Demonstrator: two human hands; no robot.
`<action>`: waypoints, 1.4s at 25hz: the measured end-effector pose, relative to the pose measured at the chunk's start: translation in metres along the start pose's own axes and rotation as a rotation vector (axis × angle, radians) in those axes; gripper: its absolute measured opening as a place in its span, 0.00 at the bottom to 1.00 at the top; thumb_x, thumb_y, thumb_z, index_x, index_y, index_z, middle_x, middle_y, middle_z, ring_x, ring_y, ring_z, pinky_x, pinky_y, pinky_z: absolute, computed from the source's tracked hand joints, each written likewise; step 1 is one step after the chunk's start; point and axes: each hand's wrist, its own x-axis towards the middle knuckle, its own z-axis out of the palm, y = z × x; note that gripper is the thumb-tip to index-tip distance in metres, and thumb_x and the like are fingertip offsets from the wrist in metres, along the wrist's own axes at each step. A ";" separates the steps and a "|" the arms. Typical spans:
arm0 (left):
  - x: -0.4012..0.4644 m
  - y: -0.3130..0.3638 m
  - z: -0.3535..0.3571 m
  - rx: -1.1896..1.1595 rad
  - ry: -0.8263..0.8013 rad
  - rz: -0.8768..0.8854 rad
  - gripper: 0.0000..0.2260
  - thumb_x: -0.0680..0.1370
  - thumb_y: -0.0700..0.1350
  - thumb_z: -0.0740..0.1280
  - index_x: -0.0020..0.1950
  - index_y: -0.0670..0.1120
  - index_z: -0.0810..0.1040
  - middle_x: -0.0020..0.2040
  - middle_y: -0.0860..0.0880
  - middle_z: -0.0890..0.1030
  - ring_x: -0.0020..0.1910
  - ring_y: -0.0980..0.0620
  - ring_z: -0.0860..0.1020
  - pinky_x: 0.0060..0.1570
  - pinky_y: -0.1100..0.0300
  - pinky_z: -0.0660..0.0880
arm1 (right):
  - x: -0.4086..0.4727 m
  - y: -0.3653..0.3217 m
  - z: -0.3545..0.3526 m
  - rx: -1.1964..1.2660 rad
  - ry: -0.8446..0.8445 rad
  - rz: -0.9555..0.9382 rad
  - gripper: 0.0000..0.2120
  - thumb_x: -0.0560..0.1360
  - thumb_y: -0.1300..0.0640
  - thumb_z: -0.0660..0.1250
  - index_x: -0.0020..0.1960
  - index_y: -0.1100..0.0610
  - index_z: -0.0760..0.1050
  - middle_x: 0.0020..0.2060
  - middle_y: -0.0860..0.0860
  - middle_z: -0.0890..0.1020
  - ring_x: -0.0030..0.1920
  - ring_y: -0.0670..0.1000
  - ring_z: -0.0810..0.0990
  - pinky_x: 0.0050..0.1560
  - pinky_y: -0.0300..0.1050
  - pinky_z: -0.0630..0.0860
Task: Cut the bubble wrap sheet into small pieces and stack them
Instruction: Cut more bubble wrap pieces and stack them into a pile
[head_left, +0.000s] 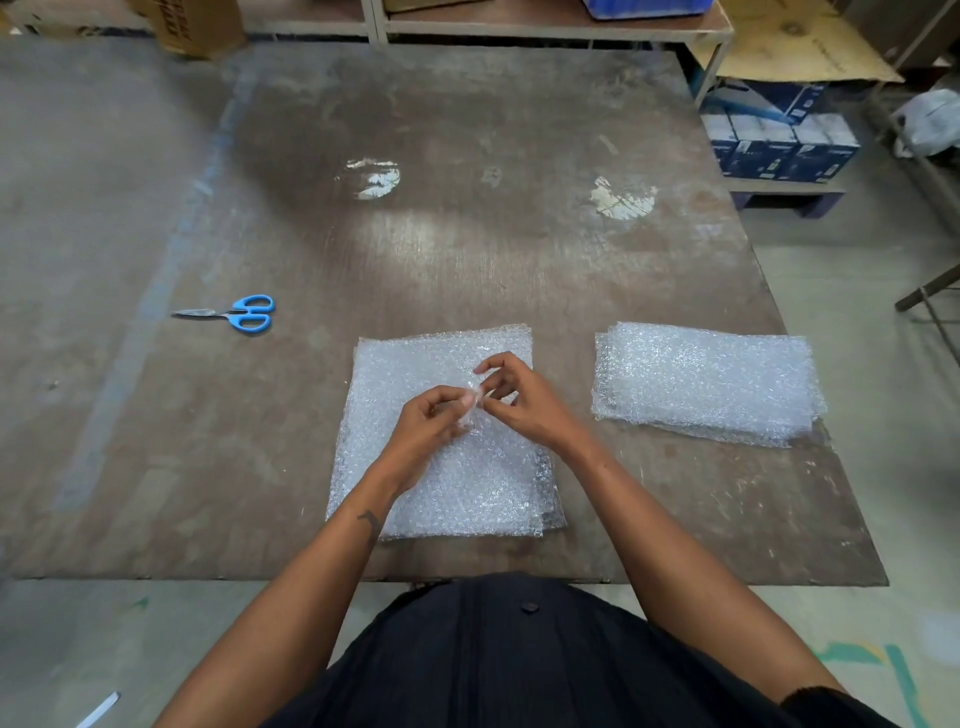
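Note:
A pile of large clear bubble wrap sheets (467, 493) lies on the brown table (467, 249) right in front of me. Above its middle, my left hand (431, 426) and my right hand (519, 400) meet and both pinch a small bit of bubble wrap (475, 397) between their fingertips. To the right lies a stack of smaller cut bubble wrap pieces (706, 382), apart from both hands. Blue-handled scissors (236, 313) lie shut on the table far to the left, untouched.
Two round shiny tape marks (374, 177) are on the table's far half. A cardboard box (192, 26) stands at the back left. Blue and white boxes (779, 135) sit on a low shelf beyond the table's right edge.

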 end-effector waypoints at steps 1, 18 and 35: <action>0.001 0.002 0.001 -0.045 0.033 -0.034 0.19 0.80 0.57 0.74 0.59 0.42 0.84 0.60 0.36 0.83 0.57 0.41 0.82 0.58 0.44 0.80 | 0.000 -0.001 0.000 -0.017 -0.023 -0.007 0.19 0.78 0.57 0.75 0.66 0.47 0.75 0.49 0.46 0.84 0.47 0.44 0.83 0.47 0.35 0.76; 0.008 0.002 -0.002 -0.284 0.165 -0.122 0.15 0.73 0.45 0.79 0.56 0.42 0.82 0.51 0.43 0.85 0.51 0.47 0.82 0.61 0.48 0.79 | -0.010 -0.012 0.011 -0.013 -0.047 -0.021 0.16 0.80 0.54 0.75 0.64 0.40 0.79 0.54 0.39 0.79 0.50 0.38 0.79 0.50 0.33 0.76; -0.001 0.010 0.007 -0.173 0.135 -0.065 0.18 0.77 0.57 0.76 0.55 0.44 0.82 0.52 0.43 0.81 0.52 0.46 0.80 0.52 0.48 0.80 | -0.006 -0.006 0.011 0.187 0.080 0.112 0.11 0.79 0.48 0.77 0.53 0.54 0.82 0.48 0.47 0.88 0.47 0.48 0.88 0.49 0.45 0.82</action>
